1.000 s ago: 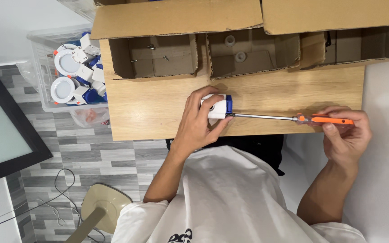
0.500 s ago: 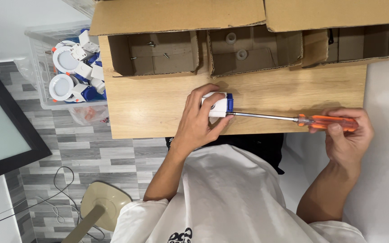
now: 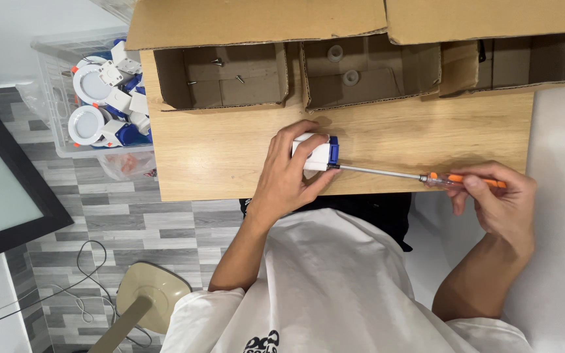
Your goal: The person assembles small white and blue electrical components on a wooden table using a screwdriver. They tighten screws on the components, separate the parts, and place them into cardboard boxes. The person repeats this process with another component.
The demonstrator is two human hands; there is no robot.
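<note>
The left hand [image 3: 287,176] is wrapped around a small white plastic box with a blue end cap [image 3: 315,153], fingers curled over its top and thumb beneath, pressing it against the light wooden counter [image 3: 217,157] near the front edge. The right hand [image 3: 498,202] is closed around the orange handle of a long slender screwdriver with a steel shaft [image 3: 420,176], fingertips pinching the handle well off to the right, past the counter's front corner. The shaft runs almost level across the counter's front edge, and its tip meets the blue end of the box.

Behind the box, three open brown cardboard boxes stand in a row along the far side of the counter. The left cardboard box [image 3: 220,98] holds a few loose screws, the middle cardboard box [image 3: 367,91] holds two round grey washers or caps, and the right cardboard box [image 3: 557,65] shows little of its inside.

To the left of the counter, a clear plastic bin [image 3: 50,98] contains round white downlight fixtures with white and blue driver units piled together. A black-framed panel [image 3: 8,189] lies further left, and a beige stool base [image 3: 145,304] stands on the grey tiled floor.
</note>
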